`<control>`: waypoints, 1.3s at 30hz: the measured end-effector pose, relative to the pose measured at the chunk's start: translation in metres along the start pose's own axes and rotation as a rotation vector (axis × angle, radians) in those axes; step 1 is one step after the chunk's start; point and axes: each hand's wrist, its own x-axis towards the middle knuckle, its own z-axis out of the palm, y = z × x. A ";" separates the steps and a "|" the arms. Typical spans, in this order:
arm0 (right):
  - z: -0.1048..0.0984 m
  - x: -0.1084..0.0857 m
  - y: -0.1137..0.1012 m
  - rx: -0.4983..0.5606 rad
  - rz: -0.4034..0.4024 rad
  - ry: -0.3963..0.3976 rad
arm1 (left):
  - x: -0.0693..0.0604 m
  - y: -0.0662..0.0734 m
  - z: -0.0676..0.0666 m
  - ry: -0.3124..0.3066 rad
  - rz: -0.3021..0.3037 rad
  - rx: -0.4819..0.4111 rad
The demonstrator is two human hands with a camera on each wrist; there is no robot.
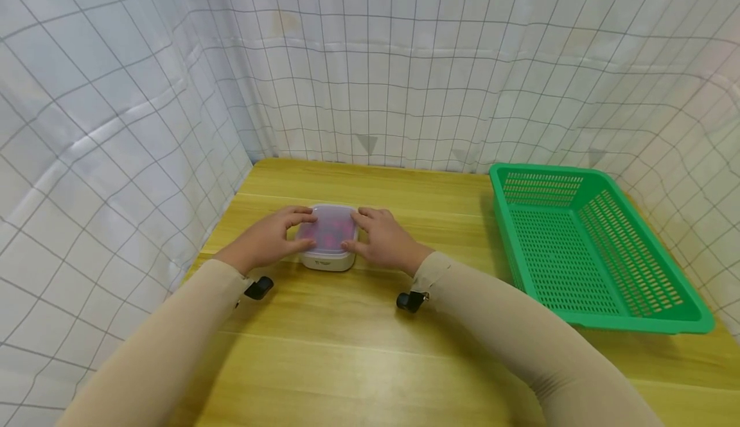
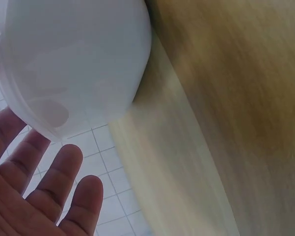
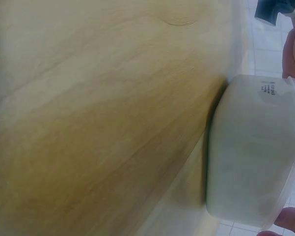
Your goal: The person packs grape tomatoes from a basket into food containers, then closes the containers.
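A small white food container [image 1: 327,262] sits on the wooden table, with dark print on its front wall. Its translucent lilac lid [image 1: 331,216] is on, and blurred pink shapes show through it. From the left, my left hand [image 1: 270,237] touches the lid's edge with thumb and fingertips spread. My right hand [image 1: 386,241] does the same on the right edge. In the left wrist view, the loosely straight fingers [image 2: 64,182] are beside the container's corner. The right wrist view shows the container's side wall [image 3: 255,147], with parts of the hand at the rim.
A green plastic basket [image 1: 514,247] with slotted walls stands on the right of the wooden table [image 1: 347,363]. White grid-patterned curtains [image 1: 381,61] enclose the table at the back and sides. Black wrist devices [image 1: 258,287] hang beneath both sleeves.
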 end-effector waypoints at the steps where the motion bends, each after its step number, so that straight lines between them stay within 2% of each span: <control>1: 0.000 0.000 0.000 0.000 0.000 -0.003 | 0.000 0.000 0.000 -0.002 0.004 0.003; 13: -0.001 0.000 -0.004 -0.032 0.014 -0.031 | -0.001 -0.003 0.001 -0.037 -0.003 0.002; 20: 0.002 0.000 -0.003 -0.070 0.011 -0.041 | -0.002 -0.008 0.005 -0.033 -0.012 -0.019; 39: 0.003 -0.002 -0.005 -0.070 0.027 -0.071 | -0.003 -0.011 0.012 -0.016 -0.001 -0.074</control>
